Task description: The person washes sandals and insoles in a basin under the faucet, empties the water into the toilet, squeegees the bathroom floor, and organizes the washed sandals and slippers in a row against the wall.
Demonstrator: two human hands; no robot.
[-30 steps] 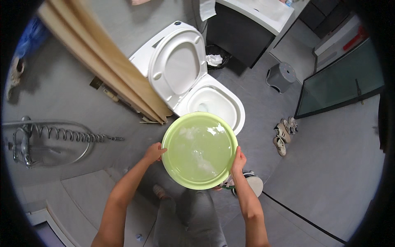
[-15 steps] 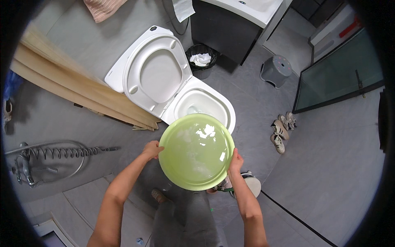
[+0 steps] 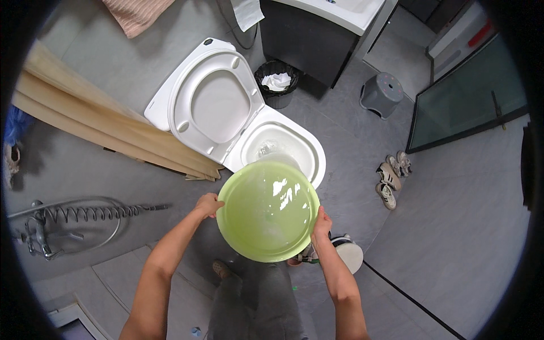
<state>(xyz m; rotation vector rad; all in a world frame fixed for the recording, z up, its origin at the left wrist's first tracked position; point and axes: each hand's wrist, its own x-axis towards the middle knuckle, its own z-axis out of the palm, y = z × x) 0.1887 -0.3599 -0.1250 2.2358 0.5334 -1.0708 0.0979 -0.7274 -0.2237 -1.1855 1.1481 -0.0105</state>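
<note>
Toilet (image 3: 249, 113), white, with lid and seat raised, just beyond both hands and slightly left of the gap between. Green basin (image 3: 271, 259) held between the hands, its far rim overhanging the open bowl (image 3: 294, 148) and apparently tipped toward it. Left hand (image 3: 209, 205) grasping the basin's left side, thumb over the rim; right hand (image 3: 322, 225) clasping the opposite side, thumb up along the edge, fingers beneath largely hidden. Water (image 3: 255, 221) spread across the basin's inside between the hands, clear, with bright glare patches toward the right hand. Clear stream (image 3: 277, 158) over the far rim, away from the hands and down into the bowl; bubbly splash (image 3: 267, 148) at its foot.

Judging from this, pouring under way but probably at an early stage: basin lined up over the bowl, flow started, a good share of the water seemingly left to run out. Impossible to tell the exact depth from above.

Compared with half a second ago, a broader, plainer sheet of water over the rim, a livelier splash, glare broken into different shapes. Same two-sided grip, basin barely shifted.
</note>
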